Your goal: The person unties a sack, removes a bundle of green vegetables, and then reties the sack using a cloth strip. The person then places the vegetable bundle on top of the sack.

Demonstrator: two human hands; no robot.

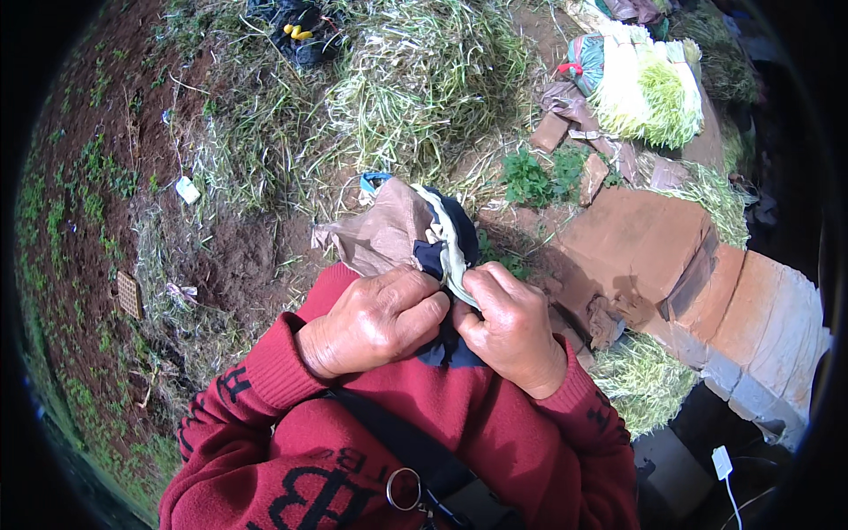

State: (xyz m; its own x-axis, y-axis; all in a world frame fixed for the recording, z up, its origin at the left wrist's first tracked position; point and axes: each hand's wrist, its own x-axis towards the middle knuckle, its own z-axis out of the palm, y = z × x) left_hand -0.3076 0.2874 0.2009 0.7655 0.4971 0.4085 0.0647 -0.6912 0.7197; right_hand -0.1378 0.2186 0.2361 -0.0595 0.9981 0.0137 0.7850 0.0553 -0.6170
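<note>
In front of my waist, both hands grip a bunched piece of fabric. My left hand has its fingers curled tight on the navy cloth. A pale green cloth strip runs down into my right hand, pinched between thumb and curled fingers. Beyond the knuckles spreads a tan woven cloth, lying next to the navy part. The fingertips are mostly hidden by the hands and the folds. A red knitted sweater with dark lettering covers my arms and body.
Cut grassy stalks are heaped ahead. Bundled pale yellow-green stalks lie at the upper right, near a brick. Brown cardboard stretches along the right. A black plastic bag is at the top, and a white cable hangs lower right.
</note>
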